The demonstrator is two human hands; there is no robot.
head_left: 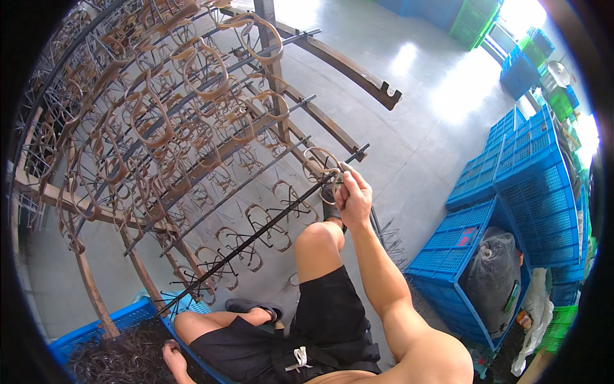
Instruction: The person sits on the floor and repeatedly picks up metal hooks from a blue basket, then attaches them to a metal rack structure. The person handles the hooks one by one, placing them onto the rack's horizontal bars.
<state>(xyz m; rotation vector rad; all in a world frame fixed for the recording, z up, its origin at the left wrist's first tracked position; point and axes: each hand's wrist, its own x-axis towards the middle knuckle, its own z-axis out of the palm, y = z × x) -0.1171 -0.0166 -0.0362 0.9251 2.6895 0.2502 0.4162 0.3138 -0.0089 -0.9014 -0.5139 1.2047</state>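
Note:
My right hand (354,195) is raised at the outer end of a black bar (256,235) that carries thin spikes. Its fingers are closed in a pinch on a thin brown loop-shaped piece (322,152), which lies against the bar. Similar brown loops (248,131) hang in rows on the bars above and behind. Low at the left, my left hand (174,360) is at the inner side of a blue crate (121,321) holding a heap of dark curled strips (118,358). Its fingers look curled in; what they hold, if anything, is hidden.
A rack with brown metal beams (342,67) and several spiked bars fills the left side. Stacked blue crates (537,198) stand to my right, one holding a stuffed clear bag (492,275). My knees (320,240) are close under the bar. Grey floor (409,134) lies beyond.

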